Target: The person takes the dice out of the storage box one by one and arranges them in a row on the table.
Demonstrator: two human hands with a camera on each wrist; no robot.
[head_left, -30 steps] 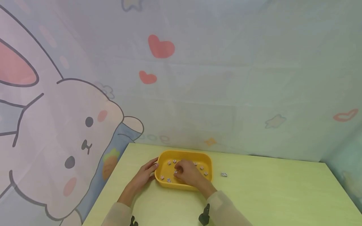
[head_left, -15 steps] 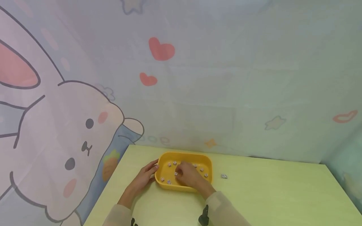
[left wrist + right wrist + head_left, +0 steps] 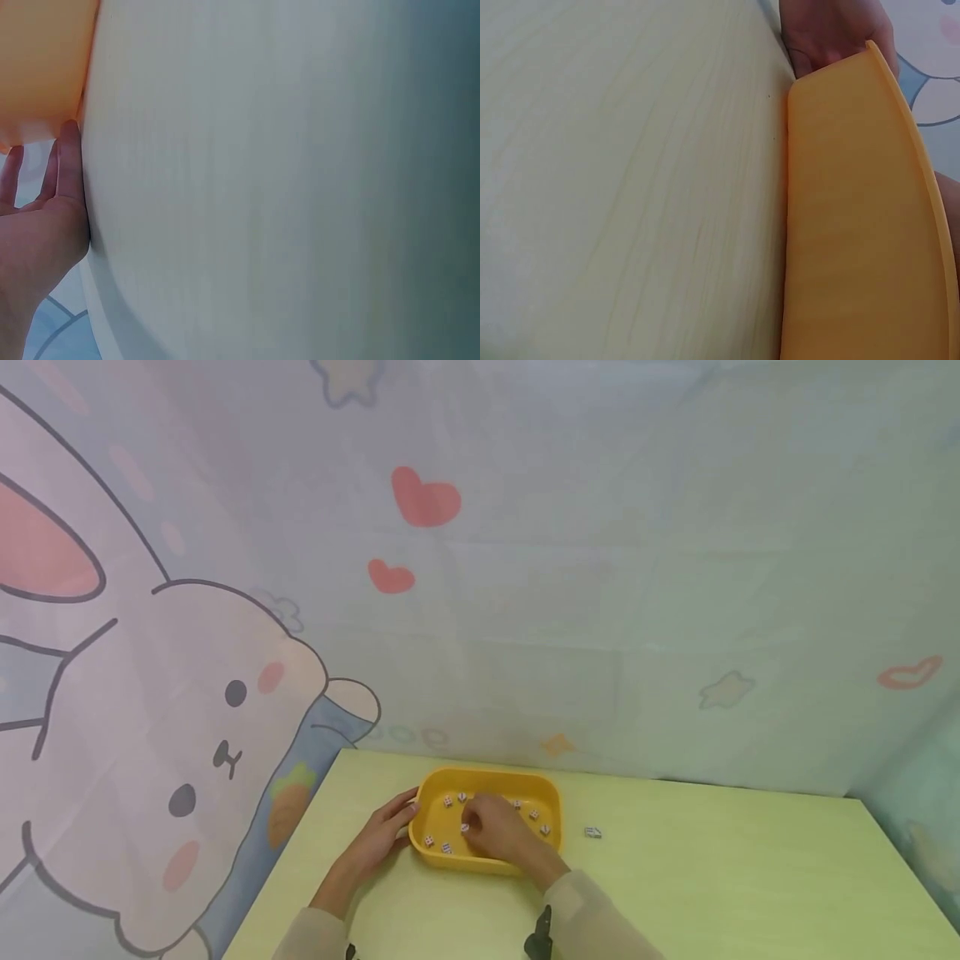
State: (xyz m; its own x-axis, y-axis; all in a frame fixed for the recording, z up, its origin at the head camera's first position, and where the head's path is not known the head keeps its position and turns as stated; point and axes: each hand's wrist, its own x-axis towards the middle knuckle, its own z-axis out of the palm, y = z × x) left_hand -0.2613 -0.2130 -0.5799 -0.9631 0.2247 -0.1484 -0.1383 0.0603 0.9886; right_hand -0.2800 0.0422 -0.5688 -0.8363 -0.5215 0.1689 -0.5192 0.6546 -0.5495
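A yellow plastic tray (image 3: pixel 438 860) stands on the table, with several small white dice scattered on its floor. My left hand (image 3: pixel 378 839) rests against the tray's left end, its thumb at the rim. In the left wrist view the fingers (image 3: pixel 69 161) reach fairly straight to the tray wall. My right hand (image 3: pixel 498 831) is down inside the tray, thumb and fingertips pinching a die (image 3: pixel 465 828). Near it lie other dice, among them a die (image 3: pixel 447 847) toward the front wall and a die (image 3: pixel 462 797) toward the back. The tray wall (image 3: pixel 862 217) hides most of the right hand from its wrist view.
To the right of the tray, a few dice (image 3: pixel 592 832) sit close together on the pale yellow-green table (image 3: pixel 712 860). Behind the table hangs a cloth backdrop (image 3: pixel 562 610) printed with a rabbit and hearts.
The head view has shifted slightly, so the scene sits a little lower. My right hand stays at the same die, its fingertips closer around it; my left hand keeps its place at the tray.
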